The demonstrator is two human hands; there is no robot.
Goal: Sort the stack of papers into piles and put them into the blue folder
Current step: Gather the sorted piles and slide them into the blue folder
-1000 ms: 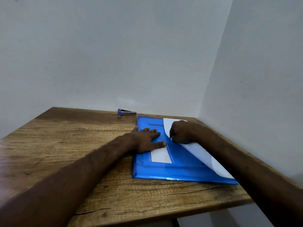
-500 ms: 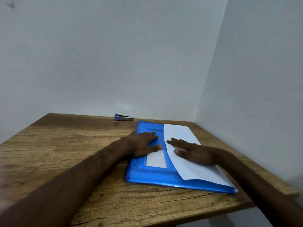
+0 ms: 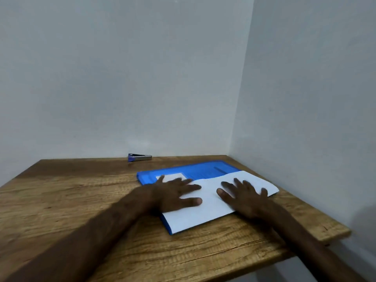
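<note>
Since half a second ago the blue folder [image 3: 195, 170] has turned from pointing away from the person to lying crosswise, its long side now running left to right near the far right corner of the tabletop [image 3: 81, 200]. The white paper [image 3: 205, 212] has turned with it, and the right hand [image 3: 244, 197], which lay with its fingers pointing left across the sheet, now points away from the person.

The paper lies flat on the folder and covers its near part, from the near left corner to the right end. Only the far strip of blue shows, along with a thin blue edge at the near left. A white label [image 3: 173, 177] sits on the exposed blue toward the left end.

Both hands are open and flat, fingers spread, palms down, gripping nothing. The left hand [image 3: 175, 195] presses on the left part of the sheet, its fingers reaching over the sheet's far edge toward the label. The right hand presses on the right part of the sheet, with its heel at the near edge of the paper. The two thumbs point toward each other with bare paper between them.

A small blue and silver stapler [image 3: 140, 157] lies at the far edge of the tabletop against the wall [image 3: 122, 78], well apart from the folder.
</note>
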